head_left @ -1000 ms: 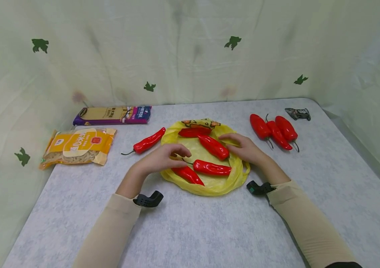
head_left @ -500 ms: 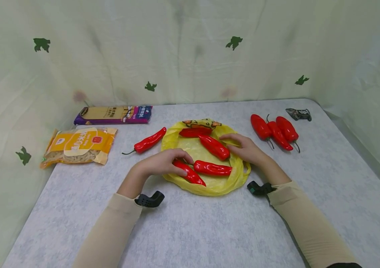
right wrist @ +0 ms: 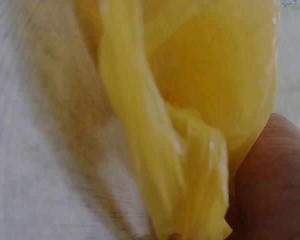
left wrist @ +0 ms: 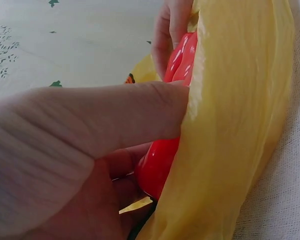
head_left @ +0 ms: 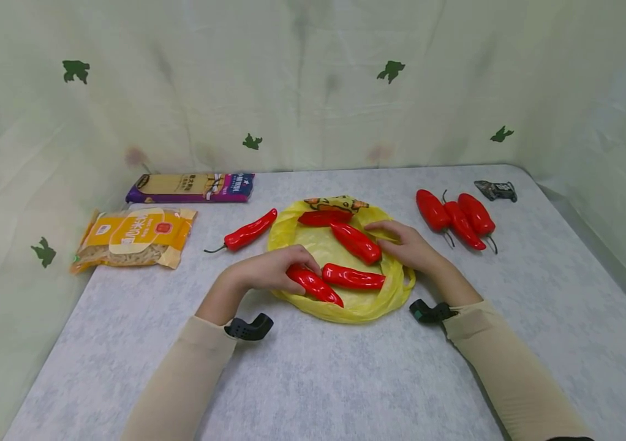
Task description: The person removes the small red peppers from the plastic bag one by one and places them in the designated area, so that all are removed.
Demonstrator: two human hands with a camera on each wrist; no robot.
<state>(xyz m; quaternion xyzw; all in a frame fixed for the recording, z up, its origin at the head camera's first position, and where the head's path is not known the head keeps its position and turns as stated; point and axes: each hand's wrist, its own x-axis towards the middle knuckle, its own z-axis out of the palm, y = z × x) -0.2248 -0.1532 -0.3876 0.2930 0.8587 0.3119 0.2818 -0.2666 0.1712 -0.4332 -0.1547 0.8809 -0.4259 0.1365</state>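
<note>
Lying farthest left are an orange packet (head_left: pixel 135 237) and a purple-edged packet (head_left: pixel 190 187), then a stemmed red pepper (head_left: pixel 250 231). Your left hand (head_left: pixel 269 269) grips the near-left pepper (head_left: pixel 318 286) inside the yellow bag (head_left: pixel 358 314), beside three more peppers (head_left: pixel 356 243). Your right hand (head_left: pixel 405 247) touches the bag's right rim; I can't tell whether it pinches. Rightmost, three outlying peppers (head_left: pixel 463 225) lie near a small black packet (head_left: pixel 496 190).

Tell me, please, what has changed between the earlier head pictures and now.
The left hand has lowered onto the nearest red pepper in the yellow bag and now grips it; earlier it hovered above. The right hand stays at the bag's rim, and the other peppers lie unmoved.
</note>
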